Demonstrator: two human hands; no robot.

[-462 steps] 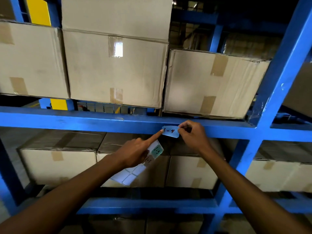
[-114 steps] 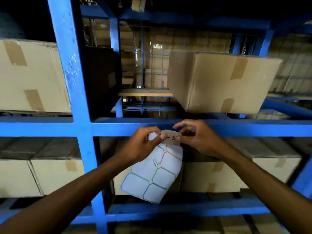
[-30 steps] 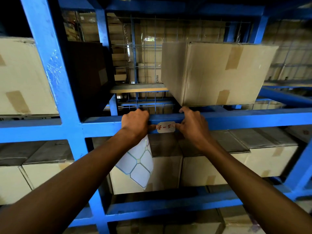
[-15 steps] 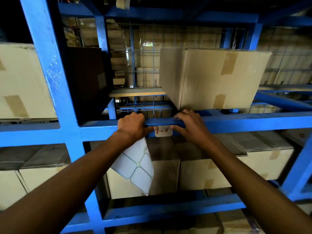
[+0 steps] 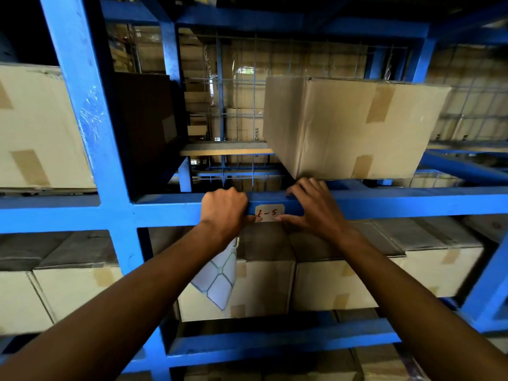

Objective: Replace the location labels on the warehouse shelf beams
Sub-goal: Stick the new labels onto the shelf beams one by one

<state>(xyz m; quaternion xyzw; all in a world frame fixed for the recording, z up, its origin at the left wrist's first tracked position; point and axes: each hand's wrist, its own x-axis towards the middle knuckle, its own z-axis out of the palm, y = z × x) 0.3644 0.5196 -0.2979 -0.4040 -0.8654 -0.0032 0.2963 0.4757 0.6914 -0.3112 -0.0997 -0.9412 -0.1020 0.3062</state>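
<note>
Label (image 5: 269,213) on beam (image 5: 384,204): left hand (image 5: 224,210) grips sheet (image 5: 218,276), right hand (image 5: 313,207) spread flat.

Beam face: the blue beam (image 5: 384,204) is bare to the right of the right hand (image 5: 316,210); left hand (image 5: 224,213) and label (image 5: 268,213) cover its middle.
Above beam: a cardboard box (image 5: 351,127) sits over the right hand.
Open bay: a clear gap lies between the blue upright (image 5: 90,127) and that box.
Below beam: the lower boxes (image 5: 275,284) stand close under it, with the label sheet (image 5: 217,281) hanging in front.
</note>
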